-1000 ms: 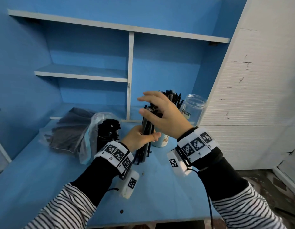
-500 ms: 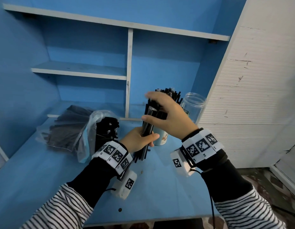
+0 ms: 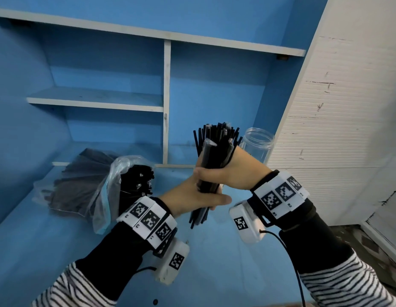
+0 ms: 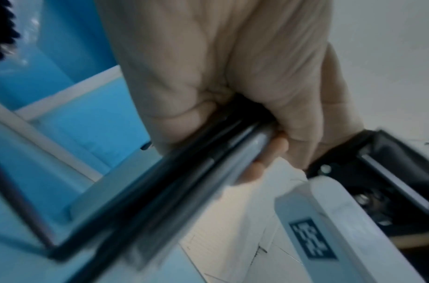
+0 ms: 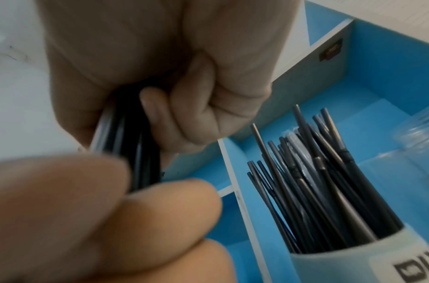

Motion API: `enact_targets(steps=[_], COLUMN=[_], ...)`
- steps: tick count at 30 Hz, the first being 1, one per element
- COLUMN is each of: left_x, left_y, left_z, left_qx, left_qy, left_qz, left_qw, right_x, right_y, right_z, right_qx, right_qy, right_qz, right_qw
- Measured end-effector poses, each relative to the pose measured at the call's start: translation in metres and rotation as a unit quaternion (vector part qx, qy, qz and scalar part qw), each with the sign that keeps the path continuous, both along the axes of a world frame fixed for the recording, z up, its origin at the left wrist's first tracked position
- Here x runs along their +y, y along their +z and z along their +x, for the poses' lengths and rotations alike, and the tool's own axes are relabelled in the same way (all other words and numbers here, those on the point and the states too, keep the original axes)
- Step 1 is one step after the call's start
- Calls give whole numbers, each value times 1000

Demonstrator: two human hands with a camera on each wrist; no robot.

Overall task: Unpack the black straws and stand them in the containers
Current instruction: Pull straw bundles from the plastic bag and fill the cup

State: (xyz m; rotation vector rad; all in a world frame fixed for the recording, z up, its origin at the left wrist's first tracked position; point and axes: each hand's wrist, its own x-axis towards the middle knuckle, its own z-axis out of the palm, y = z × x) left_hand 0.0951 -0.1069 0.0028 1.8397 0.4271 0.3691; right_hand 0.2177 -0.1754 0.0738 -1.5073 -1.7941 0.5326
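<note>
**Both hands clenched on one bundle of black straws above the tabletop**

The bundle of black straws (image 3: 211, 165) is held in the air over the blue tabletop (image 3: 48, 244), tilted a little, its upper ends fanning out above the grip and its lower ends sticking out below it. The right hand (image 3: 234, 171) wraps the upper part of the bundle, fingers curled round it; the right wrist view shows those fingers (image 5: 191, 122) closed on the dark stems. Directly beneath that grip, and touching it, the left hand (image 3: 192, 197) clasps the lower part, thumb lying across the front. The left wrist view, blurred, shows the straws (image 4: 184, 181) running out from the closed fist.

Just behind the grip stands a pale cup (image 5: 353, 264) already filled with upright black straws (image 5: 312, 181), seen clearly only from the right wrist. Beside it, to the right of the grip and further back, a clear jar (image 3: 258, 144) stands open-mouthed near the white wall panel (image 3: 347, 129).

To the left of the grip, well apart, a clear plastic bag (image 3: 108, 191) lies on the tabletop with more black straws (image 3: 137, 182) poking from its open end. Behind everything rises the blue shelving (image 3: 97, 100).
</note>
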Motion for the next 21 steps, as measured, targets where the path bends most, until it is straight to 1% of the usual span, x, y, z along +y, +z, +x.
enact_targets(steps=[2,4,6,8,10,13,16,21], left_x=[5,16,24,32,40,51,58,65], left_y=[2,-1,-6,-13,-22,-28,-30,-35], left_z=[7,14,17,22,28,39,48,51], left_qx=[-61,-94,-93,-72,-37,3,17,44], left_qy=[64,123,192,232,235,201,171,169], left_qz=[-6,11,42,53,41,15,13,28], left_qw=[996,988,976,969,970,980,985,984], right_x=[7,14,21,25,32,42,47,52], right_y=[9,19,29,38,43,43,40,32], right_z=[8,19,32,43,51,60,65,72], right_qx=[5,0,14,33,46,43,36,23], right_qy=[-18,-60,-106,-128,-144,-163,-173,-190], right_qz=[35,80,119,141,146,140,134,116], right_qw=[999,995,987,981,978,976,975,975])
